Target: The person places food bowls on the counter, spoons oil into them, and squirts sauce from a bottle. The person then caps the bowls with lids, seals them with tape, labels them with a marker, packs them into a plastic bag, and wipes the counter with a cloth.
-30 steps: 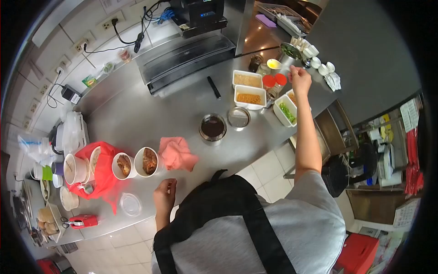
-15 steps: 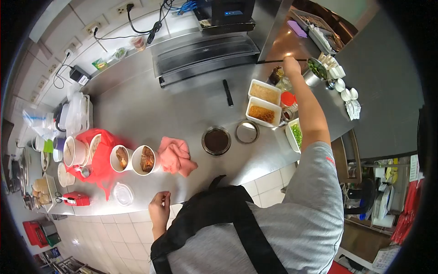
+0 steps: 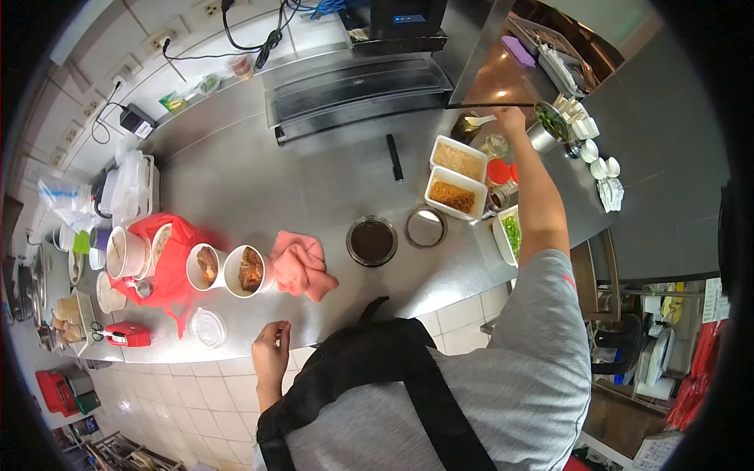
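Note:
My right hand [image 3: 510,119] reaches to the back right of the counter, closed on a pale spoon [image 3: 481,121]. The spoon's bowl is at the mouth of a dark jar [image 3: 463,128]. Beside that jar stand a small glass jar [image 3: 495,146] and a red-lidded jar [image 3: 497,172]. Near the counter's front edge my left hand [image 3: 271,352] hangs with curled fingers, and nothing shows in it. Two white paper cups [image 3: 233,275] with browned pieces of food stand side by side, next to a crumpled pink cloth [image 3: 301,265].
Two white tubs [image 3: 431,184] hold pale and orange-brown crumbs. A tub of chopped greens [image 3: 503,244] is partly under my right arm. A round dark-filled container [image 3: 372,241], a metal lid [image 3: 426,227], a black marker [image 3: 394,158] and a clear lid [image 3: 208,328] lie on the counter.
My right hand has shifted slightly right and down, and the pale spoon now shows beside it at the dark jar. My left hand has moved slightly left. The camera view has shifted a little.

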`<state>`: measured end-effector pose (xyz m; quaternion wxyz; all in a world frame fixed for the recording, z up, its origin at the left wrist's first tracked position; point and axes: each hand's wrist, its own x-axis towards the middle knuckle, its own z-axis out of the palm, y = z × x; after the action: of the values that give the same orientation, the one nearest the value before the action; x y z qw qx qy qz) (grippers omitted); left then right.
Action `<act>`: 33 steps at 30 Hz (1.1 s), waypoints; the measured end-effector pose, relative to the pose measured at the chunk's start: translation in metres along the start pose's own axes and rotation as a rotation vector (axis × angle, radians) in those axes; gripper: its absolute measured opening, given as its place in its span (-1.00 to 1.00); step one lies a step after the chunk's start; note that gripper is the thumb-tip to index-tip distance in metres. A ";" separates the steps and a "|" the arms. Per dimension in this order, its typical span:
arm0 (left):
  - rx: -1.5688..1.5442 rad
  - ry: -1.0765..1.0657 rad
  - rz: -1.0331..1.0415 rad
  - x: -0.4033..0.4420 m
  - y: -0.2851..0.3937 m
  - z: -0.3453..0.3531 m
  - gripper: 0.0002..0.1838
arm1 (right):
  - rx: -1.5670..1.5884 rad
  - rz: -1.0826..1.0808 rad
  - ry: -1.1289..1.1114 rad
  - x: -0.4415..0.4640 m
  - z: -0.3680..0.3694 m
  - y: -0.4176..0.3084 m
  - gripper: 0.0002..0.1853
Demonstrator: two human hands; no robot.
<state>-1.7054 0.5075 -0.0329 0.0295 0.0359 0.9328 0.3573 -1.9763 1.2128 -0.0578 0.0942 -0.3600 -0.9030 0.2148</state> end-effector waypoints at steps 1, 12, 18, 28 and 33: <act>-0.002 -0.001 -0.002 0.001 0.000 0.000 -0.88 | 0.017 0.002 0.003 -0.001 -0.001 -0.002 -0.65; 0.009 -0.002 0.024 -0.002 -0.003 0.000 -0.87 | -0.019 0.051 0.200 -0.019 -0.018 -0.012 -0.63; 0.027 0.004 0.057 0.000 -0.003 0.000 -0.87 | 0.043 0.030 0.278 -0.032 -0.023 -0.005 -0.65; 0.036 -0.013 0.060 0.002 0.000 -0.002 -0.89 | 0.602 0.339 0.094 -0.025 0.014 0.042 -0.68; 0.040 0.009 0.124 0.001 -0.011 -0.003 -0.90 | 0.701 0.004 0.214 0.005 0.029 0.074 -0.74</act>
<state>-1.7070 0.4974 -0.0386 0.0022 0.0928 0.9359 0.3398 -1.9444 1.2554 -0.1168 0.3052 -0.3280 -0.7588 0.4727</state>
